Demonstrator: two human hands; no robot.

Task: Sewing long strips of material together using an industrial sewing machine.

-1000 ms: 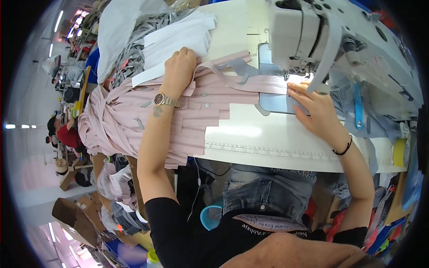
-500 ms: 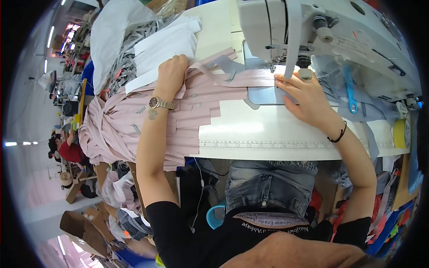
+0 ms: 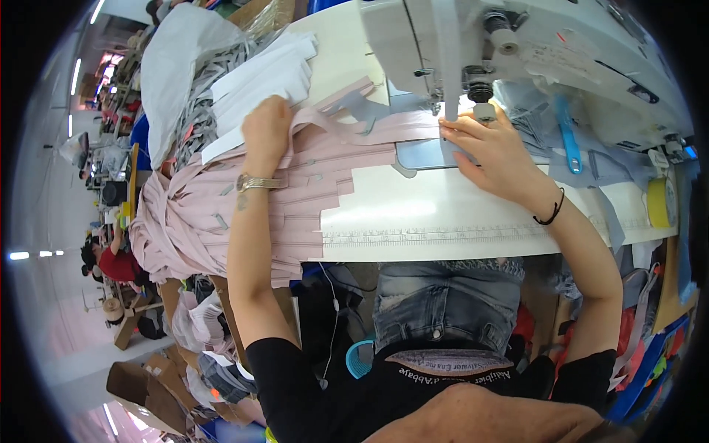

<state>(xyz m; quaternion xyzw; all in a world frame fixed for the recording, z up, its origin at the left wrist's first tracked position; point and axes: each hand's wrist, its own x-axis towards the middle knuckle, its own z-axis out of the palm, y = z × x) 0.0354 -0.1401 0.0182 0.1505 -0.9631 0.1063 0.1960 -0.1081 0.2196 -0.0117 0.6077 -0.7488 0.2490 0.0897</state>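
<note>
A long pink fabric strip [image 3: 402,130] runs from the left under the presser foot [image 3: 436,107] of a white sewing machine [image 3: 539,66]. My left hand [image 3: 267,131] is closed on the left part of this strip, which curves up beside the fist. It is above a pile of pink strips [image 3: 199,210] with small grey pieces on it. My right hand [image 3: 493,151] lies with fingers stretched out by the presser foot, fingertips on the strip's end. The fingers partly hide the cloth there. A grey fabric piece [image 3: 360,109] sits behind the strip.
White strips [image 3: 258,81] and a white bag [image 3: 181,66] with grey strips lie at the far left. Right of the machine bed are a light-blue tool [image 3: 569,140], grey cloth and a yellow tape roll [image 3: 659,199]. A printed ruler [image 3: 413,238] follows the table's front edge.
The view has shifted, so machine and table sit further left. My left wrist has turned and the strip beside that hand bulges higher. My right hand stays by the presser foot.
</note>
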